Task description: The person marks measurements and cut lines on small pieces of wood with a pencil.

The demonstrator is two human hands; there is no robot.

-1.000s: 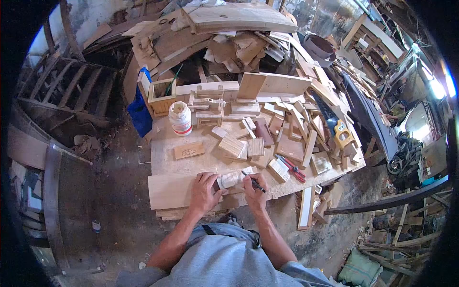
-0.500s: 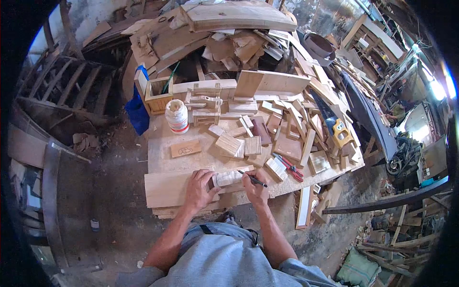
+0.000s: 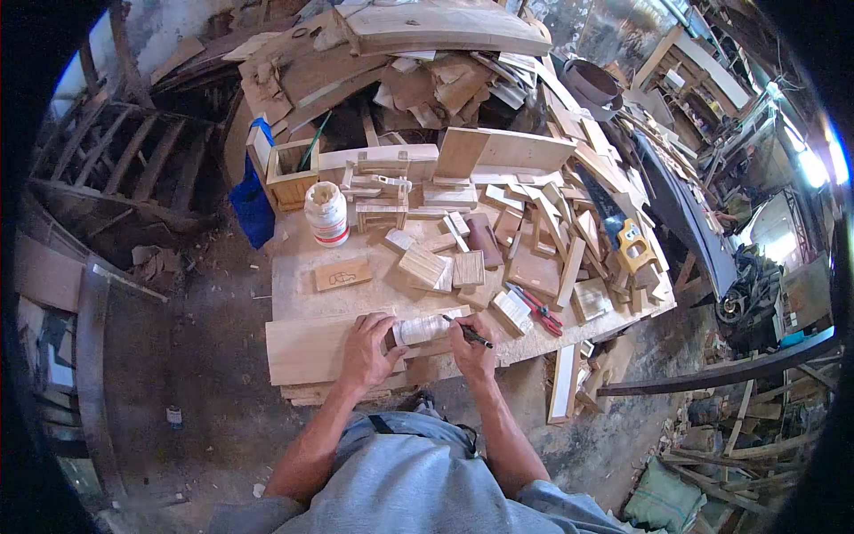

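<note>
My left hand (image 3: 366, 349) is closed on the left end of a small white bottle-like cylinder (image 3: 421, 330), which lies sideways over a pale board (image 3: 304, 350) at the bench's near edge. Between the fingers of my right hand (image 3: 471, 358) is a black pen (image 3: 471, 333), its tip right at the cylinder's right part. Beyond my hands a small wooden block (image 3: 343, 274) carries a dark drawn outline. To the right of my right hand lie red-handled pliers (image 3: 539, 311) among wood offcuts (image 3: 513, 311).
An open white plastic jar (image 3: 326, 214) stands at the bench's left, before a wooden box (image 3: 293, 178). A yellow-handled handsaw (image 3: 632, 246) rests on heaped offcuts at the right. Larger boards (image 3: 443, 33) are stacked at the back. A dark beam (image 3: 721, 372) juts in from the right.
</note>
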